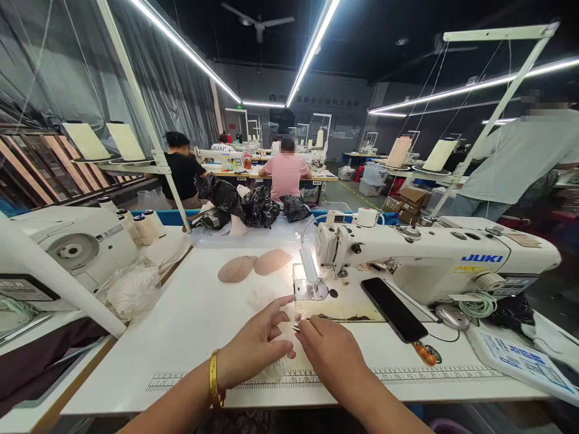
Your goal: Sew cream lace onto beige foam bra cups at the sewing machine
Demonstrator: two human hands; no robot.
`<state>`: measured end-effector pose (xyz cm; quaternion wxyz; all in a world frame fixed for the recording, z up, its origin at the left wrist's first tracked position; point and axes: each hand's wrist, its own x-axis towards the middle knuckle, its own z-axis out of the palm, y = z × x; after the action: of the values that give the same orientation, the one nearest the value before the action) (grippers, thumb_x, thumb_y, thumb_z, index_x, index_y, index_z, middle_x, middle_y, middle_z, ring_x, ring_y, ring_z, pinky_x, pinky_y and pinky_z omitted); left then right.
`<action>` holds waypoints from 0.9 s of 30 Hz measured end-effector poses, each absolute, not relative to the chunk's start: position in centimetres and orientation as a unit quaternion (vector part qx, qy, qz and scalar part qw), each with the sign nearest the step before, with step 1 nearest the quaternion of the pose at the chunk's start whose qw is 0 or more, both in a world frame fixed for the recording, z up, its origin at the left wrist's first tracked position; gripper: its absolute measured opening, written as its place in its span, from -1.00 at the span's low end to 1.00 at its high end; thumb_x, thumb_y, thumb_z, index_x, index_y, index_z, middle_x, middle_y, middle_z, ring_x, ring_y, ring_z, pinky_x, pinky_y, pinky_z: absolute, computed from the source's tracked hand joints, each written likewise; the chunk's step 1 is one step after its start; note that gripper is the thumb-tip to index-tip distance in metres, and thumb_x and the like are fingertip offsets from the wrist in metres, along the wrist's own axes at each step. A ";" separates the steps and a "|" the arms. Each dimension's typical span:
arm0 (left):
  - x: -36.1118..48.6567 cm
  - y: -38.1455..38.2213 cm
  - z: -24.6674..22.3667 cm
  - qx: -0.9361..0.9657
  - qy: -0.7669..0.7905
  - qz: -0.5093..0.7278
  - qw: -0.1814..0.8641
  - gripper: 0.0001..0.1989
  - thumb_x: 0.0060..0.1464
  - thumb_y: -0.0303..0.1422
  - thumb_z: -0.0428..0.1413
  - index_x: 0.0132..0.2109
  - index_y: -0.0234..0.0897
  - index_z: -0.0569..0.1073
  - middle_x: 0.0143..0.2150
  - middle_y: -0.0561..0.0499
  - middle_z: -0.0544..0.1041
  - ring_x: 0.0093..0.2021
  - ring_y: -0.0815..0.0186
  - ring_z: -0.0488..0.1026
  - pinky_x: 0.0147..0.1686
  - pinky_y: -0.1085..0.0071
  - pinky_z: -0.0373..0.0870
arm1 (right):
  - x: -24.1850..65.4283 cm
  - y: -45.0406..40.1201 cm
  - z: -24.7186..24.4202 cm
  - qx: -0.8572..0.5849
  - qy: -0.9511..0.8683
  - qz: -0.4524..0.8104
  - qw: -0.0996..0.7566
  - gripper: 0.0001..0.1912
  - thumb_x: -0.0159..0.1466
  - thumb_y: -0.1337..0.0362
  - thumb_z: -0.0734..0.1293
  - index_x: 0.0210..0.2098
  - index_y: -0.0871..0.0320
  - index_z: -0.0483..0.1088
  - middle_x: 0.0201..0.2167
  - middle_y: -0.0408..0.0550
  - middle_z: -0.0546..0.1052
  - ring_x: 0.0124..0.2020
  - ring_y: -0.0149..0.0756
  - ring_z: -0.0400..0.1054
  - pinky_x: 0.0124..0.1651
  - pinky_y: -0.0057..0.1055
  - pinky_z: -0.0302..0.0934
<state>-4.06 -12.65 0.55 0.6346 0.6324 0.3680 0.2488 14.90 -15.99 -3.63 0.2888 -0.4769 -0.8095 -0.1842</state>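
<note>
My left hand (257,346), with a gold bangle on its wrist, is over the white table just in front of the sewing machine (407,253). Its index finger points out, while the other fingers curl on a piece of sheer whitish lace (274,369). Close beside it, my right hand (332,346) is closed on a small pointed metal tool (296,329); only the tips show, so I cannot tell snips from tweezers. Beyond the hands lie a fanned stack of beige oval pads (236,269) and a second beige stack (272,262).
A black phone (393,308) lies right of the needle plate (310,290). A printed ruler (434,375) runs along the front edge. Black plastic bags (262,205) sit behind the table. Another machine (76,247) stands at left. Several people work farther back; one person (520,150) stands at right.
</note>
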 end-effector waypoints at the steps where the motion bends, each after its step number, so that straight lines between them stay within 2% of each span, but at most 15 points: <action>1: -4.1 -12.7 0.7 0.635 0.370 0.241 0.634 -0.06 -0.06 -0.32 0.22 0.46 -0.13 0.08 0.12 -0.10 0.42 -0.23 0.33 0.48 -0.03 0.19 0.52 | 14.6 -15.9 -3.6 -0.467 -0.813 -0.188 0.292 -0.79 0.47 0.42 0.22 -0.31 0.09 0.35 -0.50 -0.15 0.48 -0.54 -0.32 0.32 -0.42 -0.35 -0.02; 3: -5.3 -12.5 1.4 0.666 0.386 0.211 0.602 -0.05 -0.06 -0.33 0.20 0.47 -0.12 0.07 0.13 -0.10 0.45 -0.27 0.35 0.46 -0.10 0.24 0.52 | 14.9 -16.1 -3.4 -0.451 -0.825 -0.173 0.292 -0.75 0.47 0.42 0.20 -0.34 0.08 0.33 -0.51 -0.17 0.47 -0.54 -0.32 0.31 -0.42 -0.34 -0.02; 5: -8.2 -11.8 2.8 0.726 0.428 0.173 0.509 -0.19 0.01 -0.30 0.16 0.43 -0.11 0.19 0.13 -0.08 0.51 -0.31 0.33 0.47 -0.17 0.27 0.51 | 16.6 -16.5 -3.4 -0.457 -0.828 -0.156 0.284 -0.72 0.50 0.39 0.16 -0.34 0.07 0.32 -0.50 -0.18 0.46 -0.54 -0.31 0.33 -0.42 -0.33 -0.01; 7: -12.1 -10.7 4.7 0.785 0.493 0.171 0.334 -0.46 0.16 -0.21 0.07 0.29 -0.12 0.40 0.07 -0.06 0.59 -0.29 0.23 0.50 -0.21 0.23 0.51 | 19.5 -16.7 -3.8 -0.491 -0.814 -0.159 0.266 -0.69 0.53 0.35 0.11 -0.33 0.07 0.34 -0.50 -0.17 0.47 -0.55 -0.29 0.35 -0.43 -0.33 0.00; 8: -13.9 -10.2 5.6 0.790 0.537 0.221 0.196 -0.53 0.24 -0.15 0.01 0.23 -0.13 0.45 0.05 -0.08 0.61 -0.22 0.15 0.52 -0.15 0.16 0.50 | 21.3 -16.7 -4.1 -0.514 -0.803 -0.166 0.251 -0.67 0.55 0.32 0.09 -0.30 0.08 0.36 -0.49 -0.15 0.48 -0.55 -0.29 0.35 -0.43 -0.32 0.01; 9: -15.4 -9.8 6.3 0.780 0.563 0.265 0.068 -0.51 0.26 -0.10 0.01 0.24 -0.16 0.45 0.13 -0.13 0.59 -0.08 0.03 0.54 -0.04 0.06 0.49 | 23.0 -16.6 -4.4 -0.530 -0.795 -0.177 0.238 -0.65 0.56 0.27 0.08 -0.30 0.08 0.36 -0.52 -0.14 0.48 -0.57 -0.28 0.34 -0.45 -0.32 0.01; 11: -16.8 -9.3 6.7 0.779 0.559 0.278 -0.056 -0.52 0.30 -0.08 0.02 0.24 -0.19 0.45 0.20 -0.17 0.55 0.10 -0.08 0.51 0.10 -0.05 0.44 | 25.7 -16.3 -5.1 -0.550 -0.776 -0.207 0.231 -0.64 0.57 0.19 0.06 -0.20 0.10 0.43 -0.44 -0.04 0.54 -0.47 -0.18 0.41 -0.38 -0.29 0.12; 14: -14.4 -9.1 4.5 0.864 0.445 0.229 -0.051 -0.59 0.32 -0.34 0.03 0.27 -0.16 0.43 0.23 -0.15 0.53 0.19 0.00 0.48 0.15 0.03 0.44 | 26.4 -16.1 -5.2 -0.548 -0.766 -0.188 0.279 -0.63 0.56 0.11 0.11 0.02 0.16 0.46 -0.18 0.14 0.59 -0.21 0.00 0.45 -0.16 -0.14 0.28; 16: -11.2 -8.8 2.1 0.913 0.360 0.184 -0.052 -0.41 0.21 -0.63 -0.03 0.31 -0.13 0.40 0.39 -0.15 0.39 0.32 0.02 0.37 0.19 0.05 0.42 | 24.6 -16.6 -4.6 -0.533 -0.772 -0.086 0.335 -0.66 0.55 0.12 0.15 0.03 0.17 0.47 -0.17 0.14 0.57 -0.17 -0.02 0.44 -0.09 -0.12 0.31; 17: -9.7 -8.5 1.1 0.928 0.326 0.165 -0.066 -0.41 0.15 -0.69 -0.04 0.23 -0.14 0.47 0.41 -0.16 0.36 0.36 -0.03 0.31 0.19 0.01 0.39 | 23.4 -17.0 -4.2 -0.520 -0.776 -0.009 0.356 -0.68 0.54 0.14 0.17 -0.01 0.16 0.49 -0.20 0.11 0.56 -0.17 -0.06 0.44 -0.08 -0.14 0.32; 18: -8.4 -8.1 0.4 0.937 0.307 0.147 -0.073 -0.49 0.12 -0.72 -0.03 0.06 -0.19 0.56 0.36 -0.17 0.42 0.34 -0.05 0.34 0.18 -0.02 0.38 | 22.0 -17.5 -3.9 -0.505 -0.778 0.078 0.365 -0.68 0.54 0.15 0.17 -0.07 0.15 0.50 -0.22 0.08 0.56 -0.19 -0.11 0.45 -0.11 -0.19 0.32; 20: -6.8 -7.4 -0.1 0.943 0.297 0.123 -0.080 -0.68 0.11 -0.73 0.01 -0.25 -0.28 0.55 0.04 -0.16 0.61 0.11 -0.01 0.49 0.09 0.00 0.41 | 19.2 -18.5 -3.4 -0.489 -0.758 0.262 0.344 -0.66 0.52 0.09 0.21 -0.20 0.12 0.52 -0.28 0.01 0.55 -0.24 -0.16 0.44 -0.14 -0.23 0.31; 22: -6.3 -7.2 0.3 0.940 0.307 0.129 -0.076 -0.76 0.16 -0.68 0.05 -0.36 -0.29 0.47 -0.29 -0.06 0.58 -0.17 0.11 0.52 -0.06 0.09 0.43 | 16.9 -19.3 -3.3 -0.460 -0.686 0.454 0.333 -0.59 0.47 -0.06 0.27 -0.22 0.12 0.54 -0.30 0.00 0.57 -0.28 -0.19 0.46 -0.20 -0.28 0.31; 25: -6.1 -9.0 1.6 0.929 0.298 0.197 -0.093 -0.77 0.28 -0.57 0.04 -0.35 -0.28 0.43 -0.43 0.01 0.48 -0.34 0.17 0.41 -0.21 0.19 0.38 | 14.3 -19.2 -3.6 -0.387 -0.497 0.673 0.387 -0.36 0.30 -0.30 0.38 0.02 0.12 0.50 -0.16 0.08 0.60 -0.21 -0.14 0.50 -0.28 -0.32 0.33; 27: -5.7 -11.4 2.0 0.929 0.267 0.241 -0.087 -0.71 0.33 -0.57 -0.03 -0.38 -0.26 0.39 -0.45 0.01 0.46 -0.39 0.21 0.35 -0.26 0.23 0.34 | 13.2 -18.3 -3.5 -0.361 -0.380 0.720 0.454 -0.32 0.19 -0.30 0.47 -0.01 0.14 0.48 -0.15 0.07 0.60 -0.18 -0.14 0.50 -0.24 -0.32 0.35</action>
<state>-5.69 -11.44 1.99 -0.0872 0.9289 0.2672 0.2412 13.21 -18.34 -3.52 0.4542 -0.3610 -0.3802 0.7203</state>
